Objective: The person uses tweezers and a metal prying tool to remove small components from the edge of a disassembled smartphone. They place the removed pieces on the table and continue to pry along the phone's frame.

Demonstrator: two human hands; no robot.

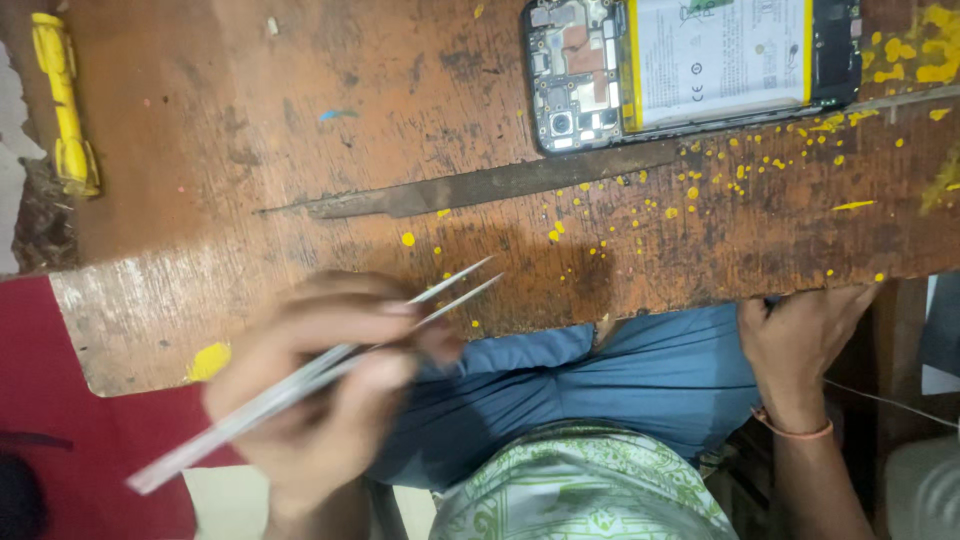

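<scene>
A: Entry, far left first. What sits there?

B: Yellow tool (62, 100) near the left edge of the desk (250, 150), long axis running away from the body. No hand near it.

A: Next across?

B: Left hand (320, 400), blurred, over the near desk edge. Grip closed on tweezers (330, 365), pinched about mid-length. The two tips stand a little apart, nothing between them.

A: Tweezers' axis?

B: Slanted: tail low and left, tips high and right, resting over the worn wood just beside a few yellow paint spots.

A: What lies beyond the tips?

B: A dark strip (480, 188) running across the desk, then the phone (690, 70), back cover off, board and pale battery exposed. It lies flat at the far side, long axis left to right, well apart from the tips, up and to the right of them, roughly along the line they point.

A: And the right side?

B: Right hand (800, 340), wristband on, at the near desk edge below the phone. Fingers go under the edge and are hidden; cannot tell whether that grip is clamped or merely resting.

A: Which hand is nearer the phone?

B: The right hand, by position. The left has the only tool.
</scene>
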